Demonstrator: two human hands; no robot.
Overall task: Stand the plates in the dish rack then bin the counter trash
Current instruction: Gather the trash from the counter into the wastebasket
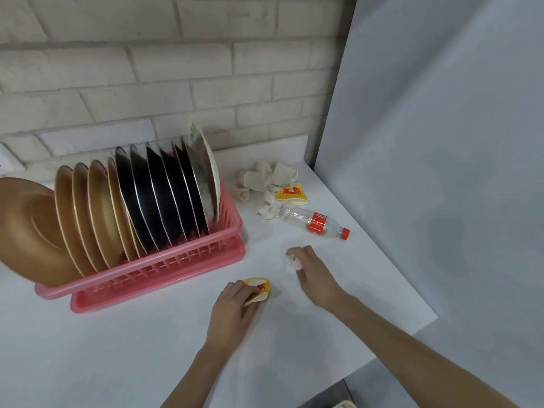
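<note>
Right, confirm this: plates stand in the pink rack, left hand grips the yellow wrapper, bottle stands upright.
Wrong on the bottle: the head view shows it lying on its side. Plates stand in the pink rack and the left hand grips the yellow wrapper.

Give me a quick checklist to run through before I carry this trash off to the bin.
1. Plates standing in the pink dish rack: ok, though the leftmost one leans outward.
2. Left hand has a grip on the yellow wrapper: ok.
3. Right hand has a grip on the crumpled tissue: ok.
4. Counter free of trash: not ok. The plastic bottle, bear wrapper and paper wads lie near the back wall.
5. Bin in view and within reach: cannot tell.
</note>
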